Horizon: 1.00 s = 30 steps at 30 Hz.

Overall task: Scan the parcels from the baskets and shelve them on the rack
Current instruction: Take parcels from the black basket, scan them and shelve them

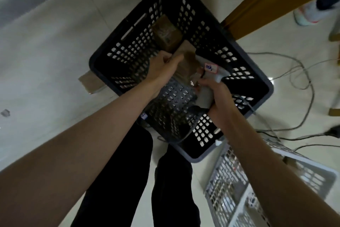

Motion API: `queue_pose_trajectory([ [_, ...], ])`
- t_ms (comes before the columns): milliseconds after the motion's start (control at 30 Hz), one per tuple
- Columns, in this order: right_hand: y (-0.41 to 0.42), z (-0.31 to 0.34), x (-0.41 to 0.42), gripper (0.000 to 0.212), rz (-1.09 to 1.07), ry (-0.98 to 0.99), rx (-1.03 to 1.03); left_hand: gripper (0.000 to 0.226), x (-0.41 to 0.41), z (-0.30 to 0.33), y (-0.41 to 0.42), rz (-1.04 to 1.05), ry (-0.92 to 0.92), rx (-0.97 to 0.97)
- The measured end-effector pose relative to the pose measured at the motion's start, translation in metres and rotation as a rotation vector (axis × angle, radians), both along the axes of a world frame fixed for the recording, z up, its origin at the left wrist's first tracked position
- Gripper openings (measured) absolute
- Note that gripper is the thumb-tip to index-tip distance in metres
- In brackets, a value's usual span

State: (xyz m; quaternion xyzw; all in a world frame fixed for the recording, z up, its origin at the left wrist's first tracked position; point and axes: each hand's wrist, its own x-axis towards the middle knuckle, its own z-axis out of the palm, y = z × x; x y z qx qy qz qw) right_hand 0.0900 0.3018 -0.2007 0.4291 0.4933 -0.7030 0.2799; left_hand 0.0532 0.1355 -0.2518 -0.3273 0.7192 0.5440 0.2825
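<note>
I look straight down into a dark perforated basket point(261, 87) on the tiled floor. My left hand point(165, 66) grips a brown cardboard parcel point(187, 59) over the basket's middle. Just to its right, my right hand point(215, 92) holds a white handheld scanner point(219, 72) with a small handwritten label, its head close to the parcel. A second brown parcel point(165, 32) lies on the basket floor beyond the first. The scanner's grey cable point(187, 133) trails down across the basket's near side.
A light grey perforated basket point(312, 168) stands at the lower right with items inside. A flat piece of cardboard point(90, 83) lies left of the dark basket. Cables point(301, 72) loop over the floor at right. A wooden panel point(266, 2) runs along the upper right.
</note>
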Motion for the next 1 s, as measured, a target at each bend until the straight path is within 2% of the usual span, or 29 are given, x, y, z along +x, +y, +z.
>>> queue_pose_trajectory([
  [100, -0.008, 0.069, 0.013, 0.015, 0.063, 0.068, 0.005, 0.035, 0.009, 0.079, -0.007, 0.117, 0.036, -0.016],
  [167, -0.014, 0.119, 0.023, 0.017, 0.157, 0.109, 0.013, 0.04, 0.014, 0.137, -0.016, 0.205, 0.069, -0.059],
  [333, -0.031, 0.259, 0.052, 0.02, 0.425, 0.239, 0.042, 0.098, 0.053, 0.293, -0.045, 0.358, 0.04, -0.225],
  [433, -0.044, 0.334, 0.07, 0.018, 0.613, 0.397, 0.109, 0.11, 0.09, 0.372, -0.064, 0.432, 0.047, -0.2],
  [500, -0.055, 0.374, 0.084, 0.017, 0.686, 0.476, 0.134, 0.106, 0.111, 0.413, -0.078, 0.488, 0.067, -0.208],
  [567, -0.064, 0.407, 0.102, 0.016, 0.785, 0.549, 0.162, 0.098, 0.136, 0.447, -0.09, 0.548, 0.064, -0.235],
  [667, -0.08, 0.446, 0.132, 0.029, 0.882, 0.644, 0.188, 0.092, 0.176, 0.486, -0.11, 0.673, 0.088, -0.171],
  [767, -0.1, 0.476, 0.165, 0.033, 0.932, 0.696, 0.187, 0.099, 0.221, 0.518, -0.13, 0.764, 0.125, -0.088],
  [900, -0.124, 0.509, 0.221, 0.024, 0.95, 0.777, 0.157, 0.114, 0.295, 0.557, -0.151, 0.852, 0.196, 0.018],
  [1000, -0.144, 0.531, 0.269, 0.03, 0.953, 0.854, 0.105, 0.105, 0.361, 0.582, -0.169, 0.82, 0.269, 0.127],
])
